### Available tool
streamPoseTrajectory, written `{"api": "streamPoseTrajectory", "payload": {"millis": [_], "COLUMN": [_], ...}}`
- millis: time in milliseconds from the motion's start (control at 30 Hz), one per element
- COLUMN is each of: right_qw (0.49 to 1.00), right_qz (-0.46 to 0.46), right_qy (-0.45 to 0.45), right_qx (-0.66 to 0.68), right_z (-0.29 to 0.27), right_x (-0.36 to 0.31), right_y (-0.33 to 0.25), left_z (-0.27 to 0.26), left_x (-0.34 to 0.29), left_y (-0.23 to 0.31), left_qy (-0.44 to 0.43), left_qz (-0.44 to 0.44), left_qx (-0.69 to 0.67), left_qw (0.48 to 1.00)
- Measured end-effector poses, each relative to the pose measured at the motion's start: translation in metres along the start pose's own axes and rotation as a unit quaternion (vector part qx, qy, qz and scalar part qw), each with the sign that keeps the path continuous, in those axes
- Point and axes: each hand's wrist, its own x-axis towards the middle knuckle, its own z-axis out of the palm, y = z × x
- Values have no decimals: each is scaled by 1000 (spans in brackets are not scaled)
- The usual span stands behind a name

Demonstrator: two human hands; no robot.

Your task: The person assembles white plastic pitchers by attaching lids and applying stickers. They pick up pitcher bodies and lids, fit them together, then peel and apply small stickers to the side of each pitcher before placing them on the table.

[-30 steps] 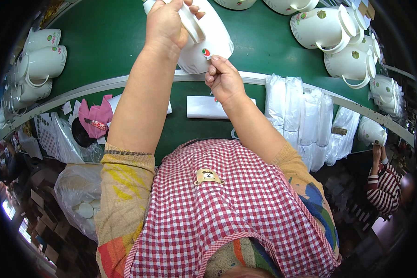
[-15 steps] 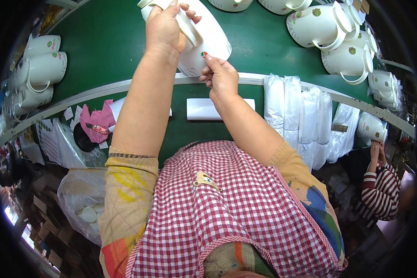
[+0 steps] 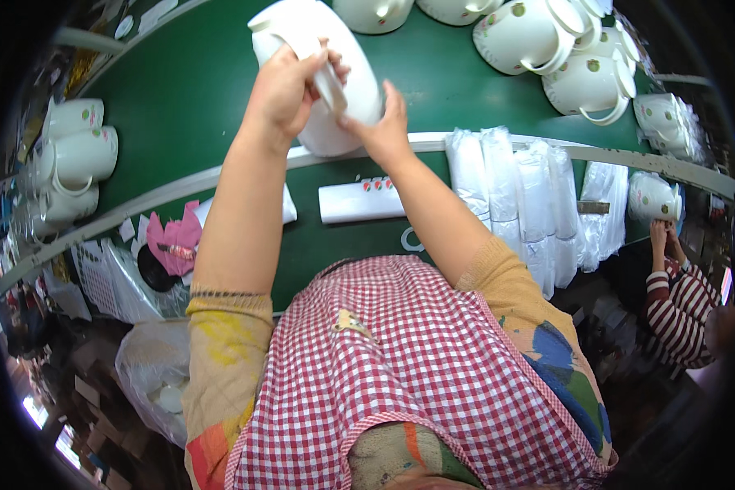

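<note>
A white jug (image 3: pixel 339 82) is tilted over the far side of the green work surface, its bottom toward me. My left hand (image 3: pixel 290 86) is closed around the jug's handle (image 3: pixel 329 88). My right hand (image 3: pixel 382 129) cups the jug's lower right side, the thumb on its front and the fingers stretched along its edge. No sticker shows on the jug's visible side. Below my hands, small red-and-green stickers (image 3: pixel 378 185) are lined up along a white sheet or roll (image 3: pixel 347 204), partly covered by my right forearm.
Several printed white jugs (image 3: pixel 523 37) lie at the far right, others (image 3: pixel 82 155) at the left. Packs of clear plastic bags (image 3: pixel 498 175) lie right of my arm. A pink cloth (image 3: pixel 175 245) is left of it. Another person's hands (image 3: pixel 663 233) are at a jug (image 3: pixel 652 198).
My right hand has gone from pinching at a small red-and-green sticker on the jug to cupping its lower side. The jug has shifted left. The row of stickers has come into sight.
</note>
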Motion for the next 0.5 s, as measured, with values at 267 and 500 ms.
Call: {"api": "streamPoseTrajectory", "payload": {"millis": [267, 500], "right_qw": [951, 975], "right_qz": [124, 126], "right_qy": [-67, -111], "right_qx": [275, 148], "right_z": [-89, -123], "right_x": [-48, -86], "right_y": [92, 123], "left_z": [78, 127], "left_x": [-22, 68], "left_y": [-61, -111], "left_qy": [-167, -203], "left_qz": [9, 153], "left_qx": [92, 376], "left_qw": [982, 891]}}
